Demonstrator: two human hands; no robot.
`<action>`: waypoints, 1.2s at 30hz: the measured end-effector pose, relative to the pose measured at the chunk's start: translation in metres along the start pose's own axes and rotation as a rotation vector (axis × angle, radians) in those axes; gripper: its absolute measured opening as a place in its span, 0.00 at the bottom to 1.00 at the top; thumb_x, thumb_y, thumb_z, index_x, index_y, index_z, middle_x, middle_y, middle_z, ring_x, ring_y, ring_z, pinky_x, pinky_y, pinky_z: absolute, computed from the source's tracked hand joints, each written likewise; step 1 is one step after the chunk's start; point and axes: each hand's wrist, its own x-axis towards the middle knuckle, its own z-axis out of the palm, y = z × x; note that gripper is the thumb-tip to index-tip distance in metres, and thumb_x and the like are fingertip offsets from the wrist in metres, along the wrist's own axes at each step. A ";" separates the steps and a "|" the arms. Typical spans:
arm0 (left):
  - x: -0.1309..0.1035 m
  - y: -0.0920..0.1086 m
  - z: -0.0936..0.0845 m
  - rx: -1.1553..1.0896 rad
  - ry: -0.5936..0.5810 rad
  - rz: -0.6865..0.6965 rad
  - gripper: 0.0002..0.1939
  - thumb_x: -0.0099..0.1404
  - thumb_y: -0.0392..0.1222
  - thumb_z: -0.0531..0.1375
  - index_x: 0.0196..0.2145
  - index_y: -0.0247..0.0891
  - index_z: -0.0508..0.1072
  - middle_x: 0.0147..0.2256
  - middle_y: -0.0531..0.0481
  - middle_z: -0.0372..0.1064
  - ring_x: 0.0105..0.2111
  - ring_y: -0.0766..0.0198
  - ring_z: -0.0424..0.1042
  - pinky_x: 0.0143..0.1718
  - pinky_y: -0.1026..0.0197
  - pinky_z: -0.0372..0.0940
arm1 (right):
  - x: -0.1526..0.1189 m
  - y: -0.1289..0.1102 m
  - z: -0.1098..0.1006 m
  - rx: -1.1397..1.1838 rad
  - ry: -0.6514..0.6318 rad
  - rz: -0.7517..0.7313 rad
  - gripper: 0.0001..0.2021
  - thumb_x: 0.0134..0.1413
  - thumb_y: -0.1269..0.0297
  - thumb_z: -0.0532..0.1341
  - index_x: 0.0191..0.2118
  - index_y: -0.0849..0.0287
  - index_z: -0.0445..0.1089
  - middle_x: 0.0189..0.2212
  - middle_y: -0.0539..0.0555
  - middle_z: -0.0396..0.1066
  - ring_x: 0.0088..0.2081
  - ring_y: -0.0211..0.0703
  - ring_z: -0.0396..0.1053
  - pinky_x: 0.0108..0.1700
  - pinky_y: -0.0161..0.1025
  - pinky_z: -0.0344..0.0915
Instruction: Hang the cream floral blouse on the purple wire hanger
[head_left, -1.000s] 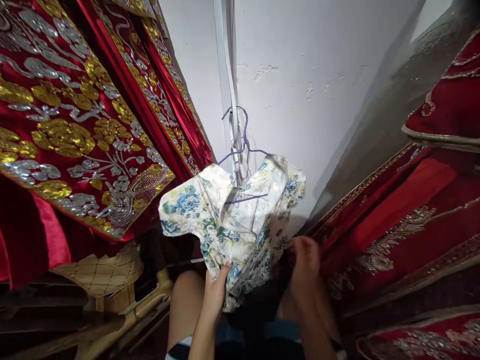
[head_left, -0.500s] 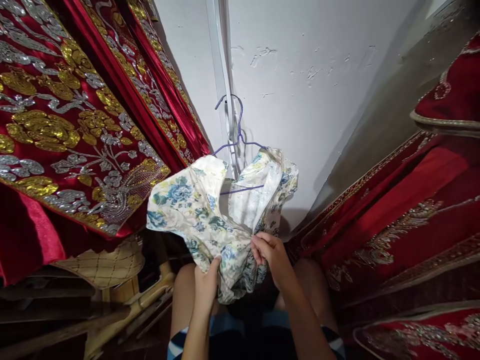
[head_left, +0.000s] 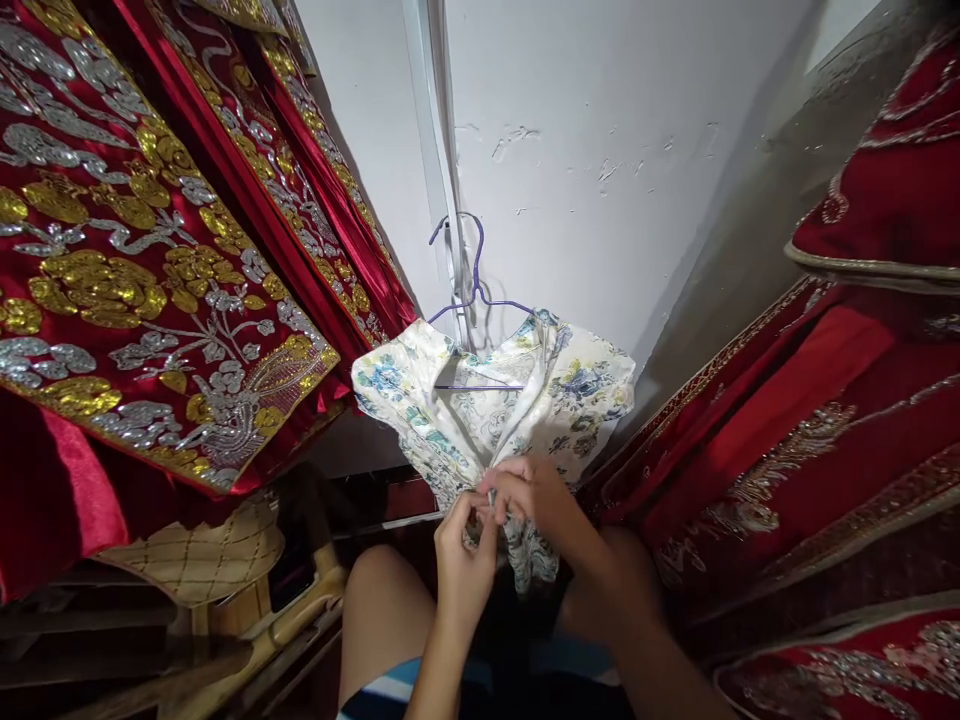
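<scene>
A white garment with a blue and green floral print (head_left: 585, 385) hangs on a purple hanger (head_left: 477, 275), its V-shaped neckline facing me. My left hand (head_left: 465, 535) pinches the front of the garment just below the point of the neckline. Right beside it, my right hand (head_left: 525, 495) is closed on the same spot, its fingertips meeting those of the left. A small bit of fabric or a fastener shows between the fingertips, too small to make out. Below the hands the lower part of the garment hangs gathered, partly hidden by them.
Red garments with gold and silver sequins (head_left: 150, 260) hang on the left, and more embroidered red garments (head_left: 757, 420) on the right. Behind the hanger are a white wall (head_left: 600, 120) and a pale vertical strip (head_left: 431, 110). A wooden chair (head_left: 300, 600) stands lower left.
My left hand has moved right from the garment's side to its front centre, joining my right hand. The garment has turned to face me more squarely, its left shoulder shifting right.
</scene>
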 end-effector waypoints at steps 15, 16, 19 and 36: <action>0.054 0.041 -0.027 0.089 -0.193 0.132 0.09 0.67 0.40 0.59 0.40 0.39 0.79 0.33 0.47 0.75 0.29 0.62 0.70 0.33 0.62 0.60 | 0.061 -0.094 -0.010 0.223 0.139 -0.322 0.13 0.51 0.56 0.64 0.27 0.63 0.75 0.12 0.47 0.66 0.13 0.29 0.55 0.15 0.30 0.47; 0.068 0.055 -0.034 0.067 -0.085 0.187 0.11 0.68 0.42 0.60 0.45 0.39 0.79 0.33 0.48 0.75 0.29 0.62 0.69 0.33 0.62 0.61 | 0.058 -0.091 -0.010 0.213 0.140 -0.323 0.13 0.51 0.56 0.64 0.26 0.62 0.74 0.12 0.47 0.65 0.13 0.29 0.55 0.16 0.30 0.48; 0.110 0.096 -0.048 0.156 0.120 0.452 0.19 0.72 0.43 0.57 0.57 0.40 0.73 0.37 0.48 0.74 0.32 0.63 0.70 0.38 0.61 0.64 | 0.053 -0.092 -0.010 0.177 0.118 -0.350 0.14 0.52 0.55 0.64 0.26 0.61 0.73 0.12 0.46 0.64 0.14 0.30 0.55 0.17 0.31 0.49; 0.177 0.062 -0.125 -0.078 0.878 0.367 0.07 0.70 0.38 0.56 0.34 0.35 0.71 0.30 0.53 0.67 0.34 0.66 0.68 0.44 0.61 0.66 | 0.023 -0.017 -0.015 0.025 0.103 -0.201 0.15 0.55 0.61 0.59 0.19 0.58 0.70 0.12 0.46 0.56 0.18 0.35 0.53 0.24 0.36 0.50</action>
